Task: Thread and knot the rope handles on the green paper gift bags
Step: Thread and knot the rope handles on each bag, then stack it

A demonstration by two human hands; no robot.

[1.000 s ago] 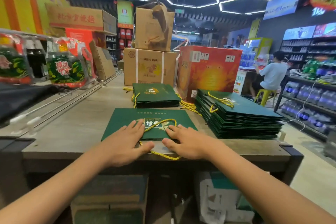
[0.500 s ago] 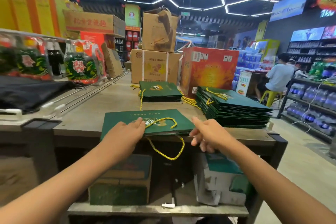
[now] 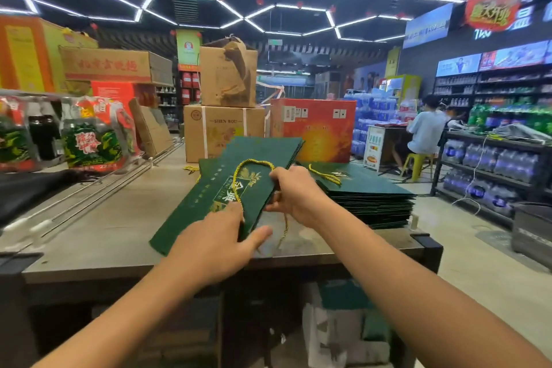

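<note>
Two hands are working one flat green gift bag (image 3: 239, 185), which you are holding tilted above the grey worktable (image 3: 98, 236). Your left hand (image 3: 215, 243) is gripping its near edge, thumb underneath. Your right hand (image 3: 294, 191) is pinching the right edge where the yellow rope handle (image 3: 239, 176) is looping over the face. A stack of green bags (image 3: 367, 197) is lying beside, cardboard cartons (image 3: 222, 131) behind, store shelves (image 3: 493, 158) lining the right wall.
</note>
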